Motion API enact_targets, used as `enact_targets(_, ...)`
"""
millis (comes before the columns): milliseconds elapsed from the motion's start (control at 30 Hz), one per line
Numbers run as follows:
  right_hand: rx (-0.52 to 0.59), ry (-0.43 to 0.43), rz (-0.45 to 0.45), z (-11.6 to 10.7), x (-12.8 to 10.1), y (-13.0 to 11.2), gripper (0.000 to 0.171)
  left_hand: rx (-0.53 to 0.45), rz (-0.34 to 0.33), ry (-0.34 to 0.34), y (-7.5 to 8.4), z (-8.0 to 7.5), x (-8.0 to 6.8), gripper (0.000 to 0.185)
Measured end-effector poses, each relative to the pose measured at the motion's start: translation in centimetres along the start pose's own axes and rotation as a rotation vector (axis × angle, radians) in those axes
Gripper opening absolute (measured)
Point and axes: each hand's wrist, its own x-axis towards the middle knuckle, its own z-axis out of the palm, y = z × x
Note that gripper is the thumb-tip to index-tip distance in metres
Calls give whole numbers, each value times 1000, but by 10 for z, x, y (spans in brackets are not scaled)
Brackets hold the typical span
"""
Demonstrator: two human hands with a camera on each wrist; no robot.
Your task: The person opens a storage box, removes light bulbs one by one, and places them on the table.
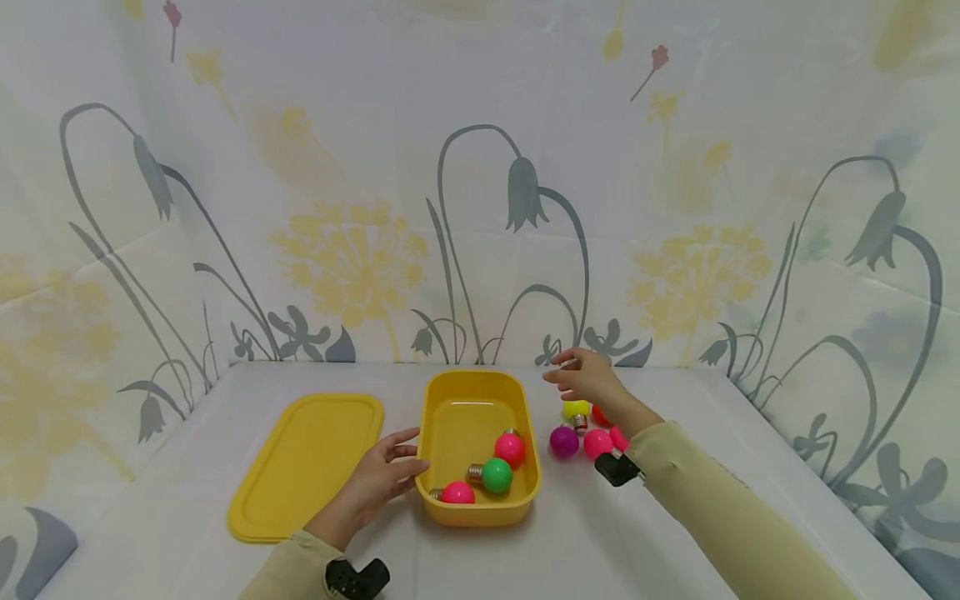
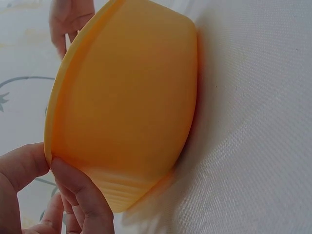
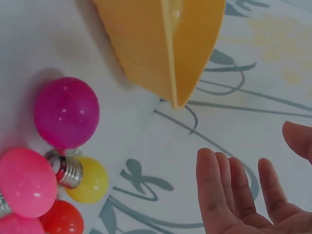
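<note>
A yellow plastic box point(image 1: 480, 517) holds a green light bulb point(image 1: 497, 476) and two pink bulbs, one pink bulb point(image 1: 510, 449) toward its right wall and another pink bulb point(image 1: 457, 492) at its near end. My left hand point(image 1: 373, 482) pinches the left rim between thumb and fingers, as the left wrist view shows. Beyond the box's right side, my right hand point(image 1: 592, 383) hovers with nothing in its loosely extended fingers. Below it lie a purple bulb point(image 3: 67, 113), a yellow bulb point(image 3: 91, 180), a red bulb point(image 3: 63, 218) and pink ones, including a pink bulb point(image 3: 28, 183).
A flat yellow lid point(image 1: 307, 467) lies left of the box on the white tablecloth point(image 1: 585, 542). Behind the table hangs a flower-patterned cloth point(image 1: 480, 275), which also runs along both sides. The right forearm passes over part of the bulb group.
</note>
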Motion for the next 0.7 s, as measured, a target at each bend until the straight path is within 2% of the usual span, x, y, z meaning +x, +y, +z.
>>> enact_targets(400, 47, -79, 27, 32, 9, -27, 37, -6, 10, -10, -1, -1, 0, 54)
enact_targets(700, 105, -162, 79, 61, 13, -32, 40, -5, 14, -14, -1, -1, -2, 55)
